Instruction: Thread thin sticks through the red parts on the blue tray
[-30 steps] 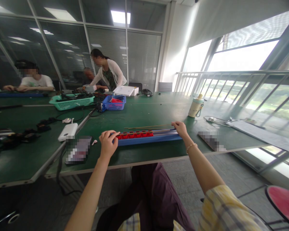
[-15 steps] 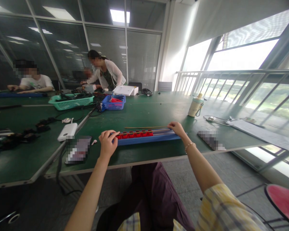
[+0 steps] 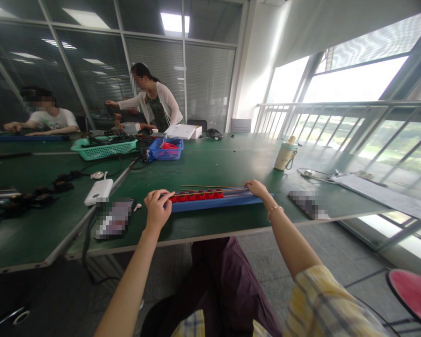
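A long blue tray (image 3: 217,204) lies on the table in front of me, with a row of several red block-like pieces (image 3: 196,194) in its left and middle part. Across the tops of these pieces runs a thin brown stick (image 3: 228,190). My left hand (image 3: 157,206) pinches the stick's left end at the tray's left end. At the other side my right hand (image 3: 257,188) has its fingers closed around the stick's right end, over the tray's right part. Behind the tray, a second thin stick (image 3: 205,186) lies roughly parallel to it.
Phones (image 3: 115,219) lie left and right of the tray, with a white power bank (image 3: 98,192) farther left. A cream bottle (image 3: 285,155) stands back right. Green (image 3: 105,150) and blue (image 3: 166,152) baskets sit farther back. Two co-workers are across the table.
My right hand has dipped slightly, bringing the stick's right end lower towards the tray. My left hand has stayed in place. The standing co-worker has straightened and stretched an arm to the left.
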Demonstrator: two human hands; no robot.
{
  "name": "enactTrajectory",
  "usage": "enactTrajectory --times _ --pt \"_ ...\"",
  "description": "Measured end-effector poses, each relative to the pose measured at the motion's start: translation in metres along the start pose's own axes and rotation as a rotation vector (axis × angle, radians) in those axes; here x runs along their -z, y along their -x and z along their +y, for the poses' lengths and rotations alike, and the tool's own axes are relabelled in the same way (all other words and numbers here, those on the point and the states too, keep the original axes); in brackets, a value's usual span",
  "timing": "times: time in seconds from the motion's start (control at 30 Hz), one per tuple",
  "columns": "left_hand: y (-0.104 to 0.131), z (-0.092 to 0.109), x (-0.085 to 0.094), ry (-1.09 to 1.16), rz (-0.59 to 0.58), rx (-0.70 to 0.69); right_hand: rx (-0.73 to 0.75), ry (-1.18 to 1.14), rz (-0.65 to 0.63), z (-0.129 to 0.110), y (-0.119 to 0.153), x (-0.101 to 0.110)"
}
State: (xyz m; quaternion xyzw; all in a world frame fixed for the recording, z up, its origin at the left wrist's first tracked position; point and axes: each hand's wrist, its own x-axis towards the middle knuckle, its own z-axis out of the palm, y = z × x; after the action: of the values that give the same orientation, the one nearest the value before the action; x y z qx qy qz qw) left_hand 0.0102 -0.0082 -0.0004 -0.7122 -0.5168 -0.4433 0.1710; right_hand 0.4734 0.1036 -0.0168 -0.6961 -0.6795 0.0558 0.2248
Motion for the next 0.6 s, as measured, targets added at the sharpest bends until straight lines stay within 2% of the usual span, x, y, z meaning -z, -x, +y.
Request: enactTrajectory --times 0.17,0.6 --pt "0.000 0.000 0.000 0.005 0.004 0.003 0.014 -0.009 -0.020 0.000 0.000 0.001" --pt "0.000 0.001 0.000 0.001 0.010 0.001 -0.079 0.169 -0.223 -0.022 0.007 0.012"
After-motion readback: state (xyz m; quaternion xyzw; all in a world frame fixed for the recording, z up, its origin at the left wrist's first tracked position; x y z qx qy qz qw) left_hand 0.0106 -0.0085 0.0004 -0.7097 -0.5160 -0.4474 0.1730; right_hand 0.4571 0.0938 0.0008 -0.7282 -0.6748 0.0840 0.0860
